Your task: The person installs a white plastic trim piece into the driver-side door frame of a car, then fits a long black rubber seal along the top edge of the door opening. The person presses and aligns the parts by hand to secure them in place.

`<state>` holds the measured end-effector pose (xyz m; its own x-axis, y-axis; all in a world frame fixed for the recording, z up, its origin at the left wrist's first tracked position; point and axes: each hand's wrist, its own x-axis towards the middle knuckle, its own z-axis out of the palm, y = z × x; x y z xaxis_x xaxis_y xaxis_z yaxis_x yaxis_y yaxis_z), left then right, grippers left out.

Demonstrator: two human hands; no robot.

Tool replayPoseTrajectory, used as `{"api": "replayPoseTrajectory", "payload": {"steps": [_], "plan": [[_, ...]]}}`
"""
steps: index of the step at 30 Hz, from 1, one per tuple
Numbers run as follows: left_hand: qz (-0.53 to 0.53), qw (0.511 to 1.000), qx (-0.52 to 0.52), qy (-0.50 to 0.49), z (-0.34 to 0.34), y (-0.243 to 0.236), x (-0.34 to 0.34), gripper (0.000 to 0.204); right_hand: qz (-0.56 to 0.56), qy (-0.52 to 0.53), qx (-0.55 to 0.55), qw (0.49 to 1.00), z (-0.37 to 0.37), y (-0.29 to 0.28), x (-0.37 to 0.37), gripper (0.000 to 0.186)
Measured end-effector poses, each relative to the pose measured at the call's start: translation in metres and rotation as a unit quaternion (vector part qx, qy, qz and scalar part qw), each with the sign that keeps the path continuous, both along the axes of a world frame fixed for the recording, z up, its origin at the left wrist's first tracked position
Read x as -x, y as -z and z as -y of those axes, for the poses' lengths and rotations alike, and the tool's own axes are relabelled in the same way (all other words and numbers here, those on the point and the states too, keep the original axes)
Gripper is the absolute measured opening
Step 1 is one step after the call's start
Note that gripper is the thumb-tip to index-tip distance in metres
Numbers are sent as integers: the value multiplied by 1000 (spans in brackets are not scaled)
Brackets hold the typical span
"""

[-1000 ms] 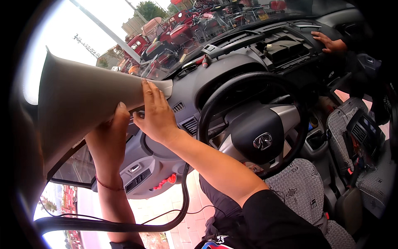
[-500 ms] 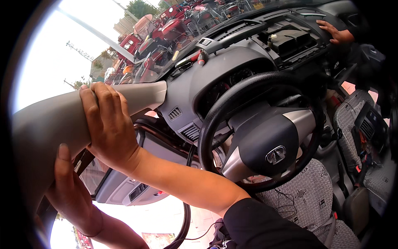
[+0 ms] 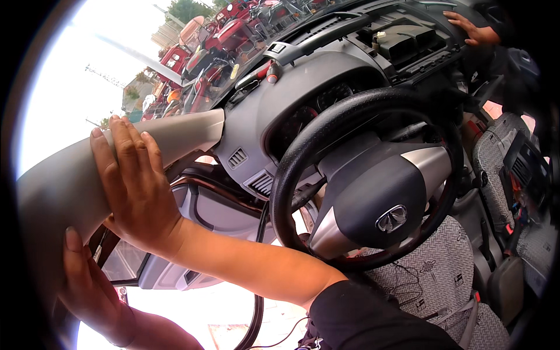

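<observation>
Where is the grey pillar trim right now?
In the head view, the grey pillar trim runs along the left side to the left end of the dashboard, with the right hand laid over it and the left hand at its lower edge.

Gray dashboard (image 3: 318, 71), reddish hand tools (image 3: 272, 73) atop

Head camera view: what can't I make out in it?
In the head view:
- Left hand: most fingertips, apparently behind the pillar trim.
- Pillar trim: surface under the right hand.
- Dials: partly behind the steering wheel, too small to read.
- Co-worker's hand: the body beyond fades into the dark edge.
</observation>
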<state>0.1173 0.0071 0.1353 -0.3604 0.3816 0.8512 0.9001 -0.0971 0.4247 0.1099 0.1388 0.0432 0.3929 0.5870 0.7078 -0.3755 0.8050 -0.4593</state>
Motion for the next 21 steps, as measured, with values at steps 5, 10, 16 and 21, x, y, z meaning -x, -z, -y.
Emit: {"api": "replayPoseTrajectory", "payload": {"steps": [5,10,16,21], "plan": [[-47,999,-2,1,-3,27,-16,39,-3,1,12,1000,5,14,0,78],[-101,994,-2,-40,14,36,-14,43,121,-23,62,990,10,42,5,83],[-225,969,76,-69,1,47,-51,38,204,-164,318,911,-8,107,93,91],[-238,967,78,-47,-53,38,-77,32,86,-118,346,927,-46,118,138,88]]}}
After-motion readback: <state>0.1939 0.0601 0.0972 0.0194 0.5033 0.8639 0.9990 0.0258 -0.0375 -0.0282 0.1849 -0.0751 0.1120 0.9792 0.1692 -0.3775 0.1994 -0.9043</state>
